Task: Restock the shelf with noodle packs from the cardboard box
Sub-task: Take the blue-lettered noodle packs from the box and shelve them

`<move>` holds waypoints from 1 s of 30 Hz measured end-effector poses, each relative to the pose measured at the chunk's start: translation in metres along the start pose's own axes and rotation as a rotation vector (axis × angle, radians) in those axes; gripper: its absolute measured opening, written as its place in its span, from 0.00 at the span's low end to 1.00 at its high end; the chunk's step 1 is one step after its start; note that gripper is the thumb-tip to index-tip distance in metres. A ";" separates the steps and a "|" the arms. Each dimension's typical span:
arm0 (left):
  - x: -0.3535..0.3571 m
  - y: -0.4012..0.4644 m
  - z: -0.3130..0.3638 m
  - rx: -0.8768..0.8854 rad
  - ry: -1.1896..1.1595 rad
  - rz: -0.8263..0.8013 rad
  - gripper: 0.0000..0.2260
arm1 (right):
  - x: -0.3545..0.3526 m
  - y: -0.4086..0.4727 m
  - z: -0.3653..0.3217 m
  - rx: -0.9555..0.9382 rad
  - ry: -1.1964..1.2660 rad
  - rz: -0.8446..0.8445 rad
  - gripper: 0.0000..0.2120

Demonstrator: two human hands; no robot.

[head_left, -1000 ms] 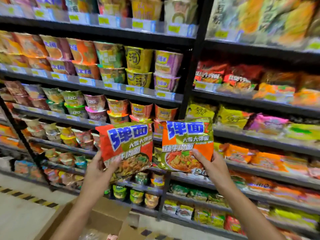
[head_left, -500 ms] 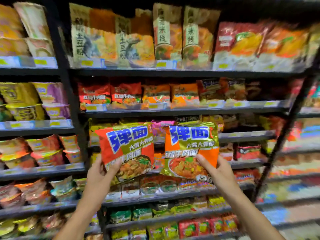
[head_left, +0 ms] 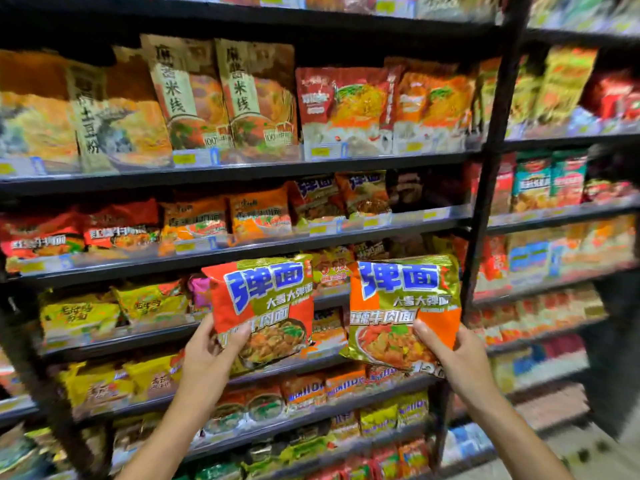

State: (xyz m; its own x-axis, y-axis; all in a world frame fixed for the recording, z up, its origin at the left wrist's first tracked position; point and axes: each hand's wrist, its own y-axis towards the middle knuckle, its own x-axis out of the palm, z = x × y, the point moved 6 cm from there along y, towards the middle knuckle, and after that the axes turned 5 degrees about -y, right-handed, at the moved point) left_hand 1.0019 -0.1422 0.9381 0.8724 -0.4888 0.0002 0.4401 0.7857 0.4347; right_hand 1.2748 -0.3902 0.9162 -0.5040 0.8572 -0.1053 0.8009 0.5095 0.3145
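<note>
I hold two noodle packs upright in front of the shelves, both orange and gold with big blue characters. My left hand (head_left: 204, 358) grips the left noodle pack (head_left: 266, 299) by its lower left corner, thumb on the front. The right noodle pack (head_left: 405, 303) is gripped at its lower right corner by my right hand (head_left: 457, 358). Matching packs (head_left: 343, 195) stand on the shelf board (head_left: 408, 221) above, with a dark gap (head_left: 419, 192) to their right. The cardboard box is out of view.
Black shelving (head_left: 242, 171) runs across the view, packed with rows of noodle bags. A black upright post (head_left: 491, 161) divides this bay from another stocked bay on the right. A strip of floor (head_left: 609, 455) shows at the bottom right.
My view has swung right and up, from the cup-noodle bay to the bagged-noodle bay; the box on the floor has left the view. Both hands keep their packs, side by side.
</note>
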 end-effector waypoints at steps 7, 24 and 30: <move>0.053 0.055 -0.005 0.062 0.016 -0.043 0.13 | -0.020 0.061 0.025 0.045 0.045 0.019 0.14; 0.168 0.232 -0.017 0.260 0.005 -0.015 0.19 | -0.026 0.262 0.032 -0.097 0.011 -0.041 0.10; 0.185 0.274 -0.001 0.375 0.144 0.051 0.19 | -0.022 0.316 0.030 -0.146 0.059 -0.068 0.07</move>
State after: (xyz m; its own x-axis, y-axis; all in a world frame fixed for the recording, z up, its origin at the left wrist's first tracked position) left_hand 1.2844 -0.0167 1.0564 0.9235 -0.3741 -0.0843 0.3109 0.6016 0.7358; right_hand 1.5484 -0.2459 0.9898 -0.5772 0.8130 -0.0768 0.7111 0.5466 0.4423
